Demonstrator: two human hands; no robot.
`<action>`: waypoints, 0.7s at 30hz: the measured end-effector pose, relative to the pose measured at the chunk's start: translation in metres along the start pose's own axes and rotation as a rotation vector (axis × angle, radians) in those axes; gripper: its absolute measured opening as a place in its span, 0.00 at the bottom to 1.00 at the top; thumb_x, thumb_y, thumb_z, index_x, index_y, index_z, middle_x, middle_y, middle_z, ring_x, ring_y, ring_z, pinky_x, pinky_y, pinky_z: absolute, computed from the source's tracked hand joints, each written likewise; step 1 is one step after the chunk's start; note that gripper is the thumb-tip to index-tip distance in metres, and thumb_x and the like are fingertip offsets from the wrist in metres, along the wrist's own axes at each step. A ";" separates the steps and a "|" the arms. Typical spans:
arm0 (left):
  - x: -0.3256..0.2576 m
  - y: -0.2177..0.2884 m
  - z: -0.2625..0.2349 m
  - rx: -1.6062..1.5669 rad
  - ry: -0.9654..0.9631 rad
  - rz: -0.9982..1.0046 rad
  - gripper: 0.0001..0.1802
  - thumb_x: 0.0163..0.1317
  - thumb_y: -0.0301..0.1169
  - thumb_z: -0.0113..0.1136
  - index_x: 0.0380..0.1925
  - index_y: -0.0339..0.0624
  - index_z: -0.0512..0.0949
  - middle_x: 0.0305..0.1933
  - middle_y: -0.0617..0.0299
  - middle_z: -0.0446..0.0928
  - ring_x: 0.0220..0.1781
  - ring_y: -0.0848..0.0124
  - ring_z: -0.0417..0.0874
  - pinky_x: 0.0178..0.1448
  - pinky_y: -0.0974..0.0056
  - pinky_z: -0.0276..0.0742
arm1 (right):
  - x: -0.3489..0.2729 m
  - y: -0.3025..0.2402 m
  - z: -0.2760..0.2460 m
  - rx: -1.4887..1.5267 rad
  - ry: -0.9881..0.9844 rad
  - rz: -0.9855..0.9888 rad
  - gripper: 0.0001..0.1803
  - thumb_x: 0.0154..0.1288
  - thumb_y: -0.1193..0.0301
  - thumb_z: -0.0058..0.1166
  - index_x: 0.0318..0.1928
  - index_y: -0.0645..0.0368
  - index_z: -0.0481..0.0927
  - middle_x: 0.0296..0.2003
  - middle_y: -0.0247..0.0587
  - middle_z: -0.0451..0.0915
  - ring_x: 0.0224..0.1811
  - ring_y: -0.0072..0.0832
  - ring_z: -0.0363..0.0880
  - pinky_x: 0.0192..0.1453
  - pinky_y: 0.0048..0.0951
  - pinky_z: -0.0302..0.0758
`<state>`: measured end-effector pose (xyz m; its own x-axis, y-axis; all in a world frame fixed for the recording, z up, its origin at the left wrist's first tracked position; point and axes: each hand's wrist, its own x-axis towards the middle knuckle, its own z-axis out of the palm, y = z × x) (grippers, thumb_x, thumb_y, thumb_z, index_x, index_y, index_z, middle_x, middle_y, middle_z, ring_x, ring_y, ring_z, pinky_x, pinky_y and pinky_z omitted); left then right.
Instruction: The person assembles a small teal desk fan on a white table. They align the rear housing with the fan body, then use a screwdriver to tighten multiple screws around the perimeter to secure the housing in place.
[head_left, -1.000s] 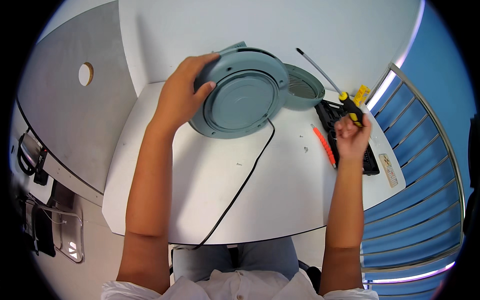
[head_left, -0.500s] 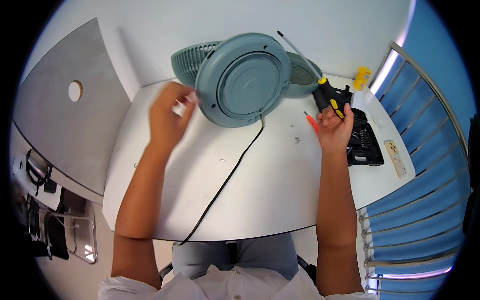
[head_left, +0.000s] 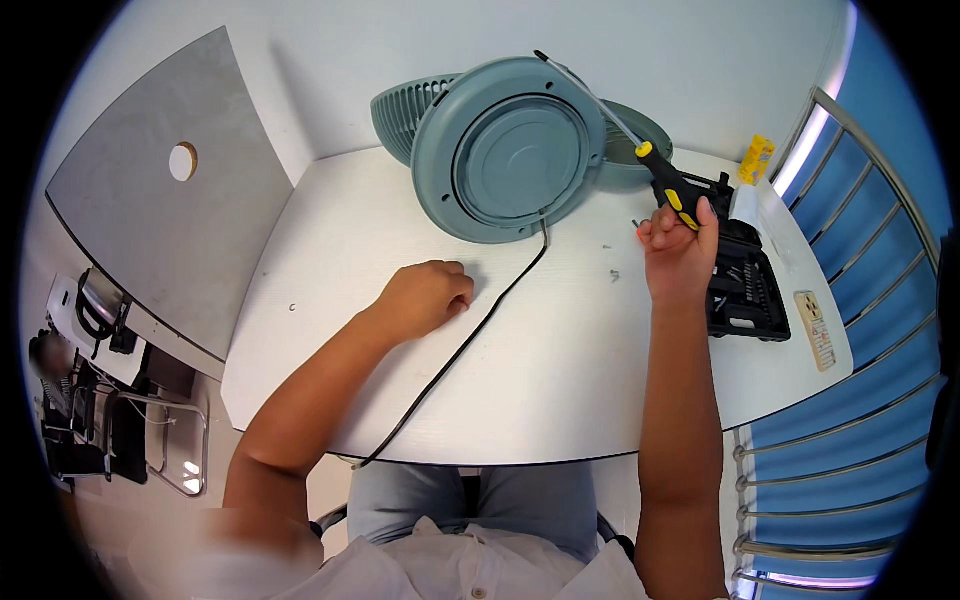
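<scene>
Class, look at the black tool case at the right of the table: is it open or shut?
Open. The black tool case lies flat beside the right hand, its rows of bits exposed from above.

A small yellow package (head_left: 757, 158) stands upright at the far right corner of the white surface (head_left: 560, 380), just beyond the black tool case (head_left: 745, 285). A flat rectangular card (head_left: 818, 329), pale beige with small red and dark markings, lies near the right edge of the surface, just right of the case. No screens or signs show.
</scene>
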<state>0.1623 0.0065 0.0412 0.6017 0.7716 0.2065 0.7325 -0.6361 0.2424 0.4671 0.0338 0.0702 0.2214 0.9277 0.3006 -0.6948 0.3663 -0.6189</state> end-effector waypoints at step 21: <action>-0.041 -0.037 -0.020 -2.165 0.693 -0.032 0.04 0.65 0.34 0.51 0.36 0.48 0.72 0.57 0.60 0.72 0.61 0.64 0.70 0.62 0.57 0.71 | -0.070 0.048 0.059 -0.439 -0.290 -0.048 0.21 0.49 0.69 0.50 0.45 0.66 0.68 0.31 0.43 0.71 0.21 0.27 0.71 0.25 0.25 0.69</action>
<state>0.1039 -0.0017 0.0428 0.0843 0.9631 0.2558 -0.8763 -0.0506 0.4792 0.3780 -0.0182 0.0625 0.0042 0.8741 0.4856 -0.3223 0.4609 -0.8268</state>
